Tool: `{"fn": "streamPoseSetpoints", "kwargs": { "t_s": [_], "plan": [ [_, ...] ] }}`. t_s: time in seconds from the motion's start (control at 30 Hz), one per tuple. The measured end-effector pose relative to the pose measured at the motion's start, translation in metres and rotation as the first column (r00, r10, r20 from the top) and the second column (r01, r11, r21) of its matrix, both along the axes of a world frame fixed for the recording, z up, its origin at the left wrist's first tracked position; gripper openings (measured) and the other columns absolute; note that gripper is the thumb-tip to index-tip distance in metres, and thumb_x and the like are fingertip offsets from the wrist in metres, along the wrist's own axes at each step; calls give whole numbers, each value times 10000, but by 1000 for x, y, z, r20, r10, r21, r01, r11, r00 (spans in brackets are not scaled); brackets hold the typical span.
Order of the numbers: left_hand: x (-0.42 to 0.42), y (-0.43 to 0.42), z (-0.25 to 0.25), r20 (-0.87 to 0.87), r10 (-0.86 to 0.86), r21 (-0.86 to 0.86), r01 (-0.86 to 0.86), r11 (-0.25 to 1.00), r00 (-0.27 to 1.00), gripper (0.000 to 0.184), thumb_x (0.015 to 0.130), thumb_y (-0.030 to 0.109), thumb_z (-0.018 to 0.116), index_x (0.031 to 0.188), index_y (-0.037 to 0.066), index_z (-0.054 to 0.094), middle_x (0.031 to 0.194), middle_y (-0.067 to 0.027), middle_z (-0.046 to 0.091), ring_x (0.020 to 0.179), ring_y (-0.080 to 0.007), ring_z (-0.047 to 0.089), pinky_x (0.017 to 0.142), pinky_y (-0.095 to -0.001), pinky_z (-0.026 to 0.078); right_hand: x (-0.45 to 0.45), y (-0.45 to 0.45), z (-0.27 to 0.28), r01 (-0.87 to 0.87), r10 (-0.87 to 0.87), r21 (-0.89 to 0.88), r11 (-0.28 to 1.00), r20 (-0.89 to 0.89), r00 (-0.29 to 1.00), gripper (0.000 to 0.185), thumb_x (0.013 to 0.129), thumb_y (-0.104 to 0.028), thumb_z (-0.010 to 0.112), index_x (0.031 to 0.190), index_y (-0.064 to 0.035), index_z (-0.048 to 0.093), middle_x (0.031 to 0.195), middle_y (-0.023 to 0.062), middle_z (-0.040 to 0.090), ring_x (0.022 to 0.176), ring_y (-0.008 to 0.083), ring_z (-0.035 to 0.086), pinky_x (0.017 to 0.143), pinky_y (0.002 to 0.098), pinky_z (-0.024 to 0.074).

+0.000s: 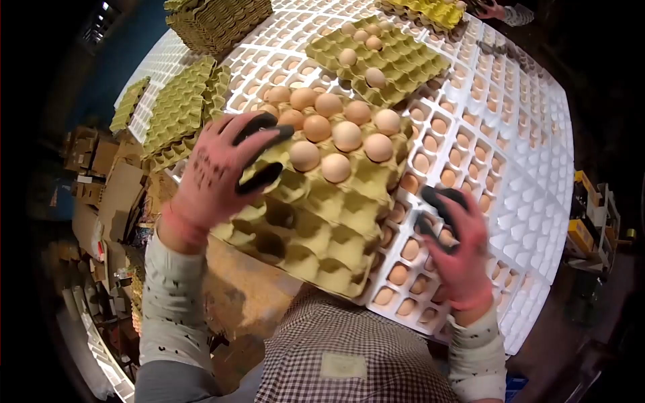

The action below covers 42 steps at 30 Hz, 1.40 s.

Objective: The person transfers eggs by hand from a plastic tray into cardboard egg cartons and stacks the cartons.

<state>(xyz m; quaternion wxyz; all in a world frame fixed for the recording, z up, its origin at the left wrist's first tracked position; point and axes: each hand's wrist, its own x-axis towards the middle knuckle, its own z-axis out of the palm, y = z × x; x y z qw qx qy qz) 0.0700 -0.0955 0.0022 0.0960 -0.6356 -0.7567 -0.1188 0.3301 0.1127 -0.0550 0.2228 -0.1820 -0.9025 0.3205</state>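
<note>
A yellow-green pulp egg tray (329, 248) lies in front of me, its far half filled with several brown eggs (347, 136) and its near cups bare. My left hand (225, 168), in a pink glove with black fingertips, is over the tray's left side, fingers apart beside the eggs, nothing seen in it. My right hand (457, 238), gloved alike, is over a white foam tray (379, 305) to the right, its fingers curved around an egg (446, 236) sitting at a cup; whether they grip it is unclear.
White foam trays with eggs (398, 273) cover the table. Another pulp tray (403, 60) with several eggs lies beyond. Pulp tray stacks stand at the back left (218, 27) and left (181, 111). Cardboard boxes (87, 161) are at far left. Another person's hand (494, 11) shows at the top right.
</note>
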Motion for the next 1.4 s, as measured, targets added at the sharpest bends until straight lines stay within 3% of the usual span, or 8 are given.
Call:
{"fn": "streamPoseSetpoints", "kwargs": {
  "t_s": [0.17, 0.27, 0.37, 0.43, 0.57, 1.17, 1.37, 1.4],
  "plan": [
    [-45, 20, -43, 146, -229, -107, 246, 963, 962, 677, 606, 191, 837, 1214, 95, 555, 1092, -107, 585, 1048, -282, 586, 901, -381, 470, -125, -60, 3, -119, -11, 383, 916, 320, 947, 624, 611, -226, 857, 1136, -57, 565, 998, 119, 561, 981, 310, 573, 843, 423, 467],
    [-64, 22, -55, 392, -281, 46, 287, 957, 876, 661, 604, 187, 837, 1183, 83, 535, 1044, -134, 585, 969, -300, 614, 874, -392, 479, -117, -43, 5, 31, -11, -226, 974, 89, 996, 500, 696, -184, 818, 1109, -52, 569, 1019, 86, 616, 942, 252, 636, 794, 358, 527],
    [-97, 0, -60, 956, -294, 293, -62, 954, -20, 560, 761, 103, 745, 1266, 27, 516, 1150, -107, 615, 1057, -216, 609, 947, -339, 465, -91, -9, 21, 119, -256, -888, 444, 1, 967, 436, 787, -111, 741, 1183, -15, 586, 1081, 60, 626, 994, 165, 633, 840, 289, 552],
    [-132, -4, -45, 948, -312, 293, -202, 935, -70, 487, 790, 47, 695, 1250, 2, 543, 1165, -88, 605, 1063, -166, 591, 928, -316, 477, -94, 3, 25, 185, -193, -778, 600, 84, 978, 453, 769, -135, 764, 1181, -34, 604, 1048, 85, 626, 944, 187, 645, 801, 303, 560],
    [-152, 5, -53, 252, -125, -36, 138, 990, 960, 498, 647, 122, 835, 1092, 85, 615, 1116, -63, 638, 932, -243, 641, 825, -361, 508, -128, -6, 28, 122, -253, 298, 947, 451, 856, 441, 711, -167, 773, 1127, -109, 638, 964, 116, 582, 880, 304, 617, 746, 381, 519],
    [-99, 37, -52, 214, -60, -97, 82, 992, 975, 520, 642, 110, 767, 1148, 145, 650, 1229, -154, 573, 922, -289, 622, 824, -374, 513, -157, -50, 36, 92, -279, 380, 920, 471, 837, 600, 673, -190, 808, 1229, -132, 590, 1173, 131, 573, 995, 324, 596, 838, 400, 515],
    [-97, -12, -33, 997, -36, 36, 3, 999, 73, 412, 997, 311, 548, 1257, -7, 560, 1076, -70, 636, 963, -147, 584, 825, -289, 473, -136, -32, -3, 220, -258, 338, 915, 71, 964, 502, 748, -198, 800, 1208, -123, 614, 1193, 116, 593, 1043, 246, 603, 799, 384, 534],
    [-86, -20, -30, 988, -89, 81, 70, 994, 125, 420, 994, 329, 544, 1250, -4, 560, 1058, -75, 635, 901, -149, 588, 779, -289, 477, -127, -32, 0, 148, -182, -369, 917, -59, 982, 452, 821, -221, 755, 1222, -81, 600, 1161, 118, 618, 975, 225, 627, 771, 352, 538]
  ]
}}
